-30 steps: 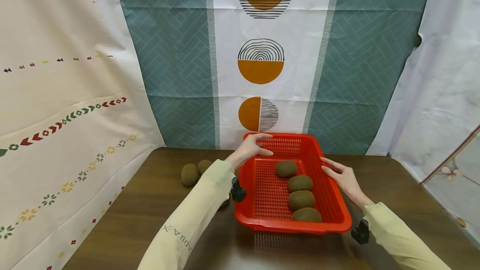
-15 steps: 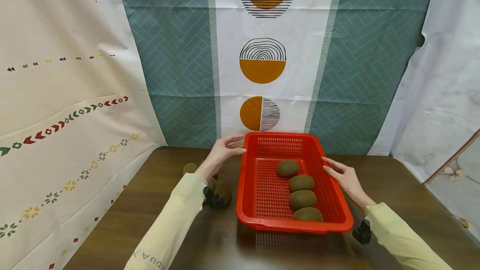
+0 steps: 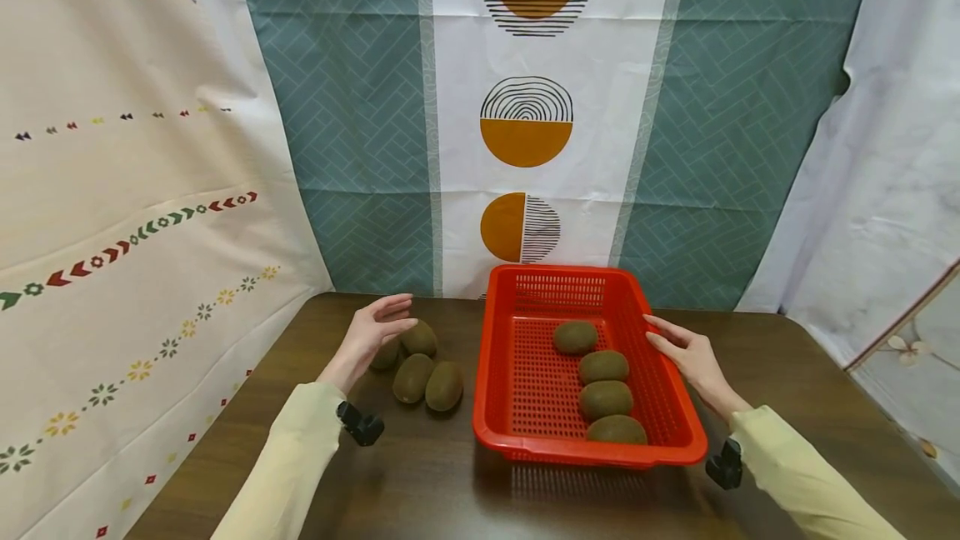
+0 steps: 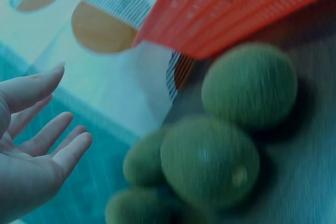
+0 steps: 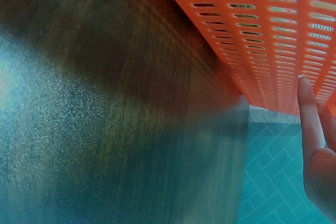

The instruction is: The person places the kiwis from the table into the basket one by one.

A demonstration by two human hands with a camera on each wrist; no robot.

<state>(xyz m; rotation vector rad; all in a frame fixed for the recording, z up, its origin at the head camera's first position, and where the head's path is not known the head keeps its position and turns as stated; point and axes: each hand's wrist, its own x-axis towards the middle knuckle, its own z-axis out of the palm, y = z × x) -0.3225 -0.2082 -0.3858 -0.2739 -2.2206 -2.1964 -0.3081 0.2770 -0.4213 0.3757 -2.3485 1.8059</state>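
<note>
Our left hand [image 3: 371,333] holds nothing, its fingers wide; below and beside them, four loose kiwis [image 3: 444,387] lie on the surface [image 3: 420,477]. Our right hand [image 3: 692,358] touches the basket [image 3: 491,373] with nearly straight fingers; left of these, four contained kiwis [image 3: 605,400] rest. Half, we judge, remains.

Kiwis [image 3: 444,387] look matt, the basket [image 3: 555,447] glossy plastic (the table [image 3: 420,473], shiny wood).

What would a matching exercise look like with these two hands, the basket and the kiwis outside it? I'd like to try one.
1. Left hand
2. Right hand
3. Basket
4. Loose kiwis

A. At the basket's right side
B. Brown, grouped on the table
C. Holding nothing, near the kiwis
D. Red, with slotted walls

Pairs: 1-C; 2-A; 3-D; 4-B
</note>
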